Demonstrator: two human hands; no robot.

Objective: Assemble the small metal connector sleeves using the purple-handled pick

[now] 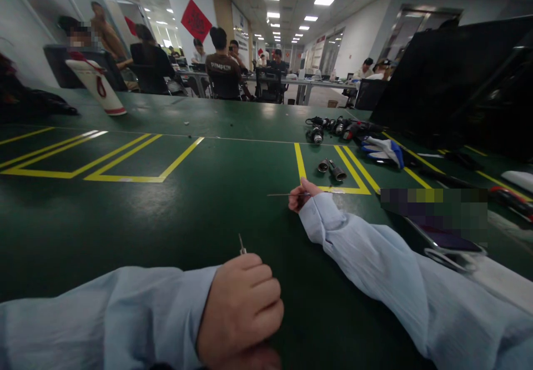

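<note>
My left hand [245, 303] is closed in a fist above the near part of the green table [175, 226]. A thin pointed metal tip [241, 243] sticks up past its knuckles; what it belongs to is hidden in the fist. Farther off to the right, my right hand [303, 194] pinches a thin metal rod [278, 195] that points left. Just beyond this hand, two dark metal cylindrical fittings [333, 170] lie within a yellow-taped box.
Black connector-like parts [328, 127] lie beyond the fittings, beside blue-and-white gloves [382, 151]. On the right are a phone [447, 237], a cable and a large black monitor [453, 76]. A white cup [97, 87] stands far left. People sit at tables behind.
</note>
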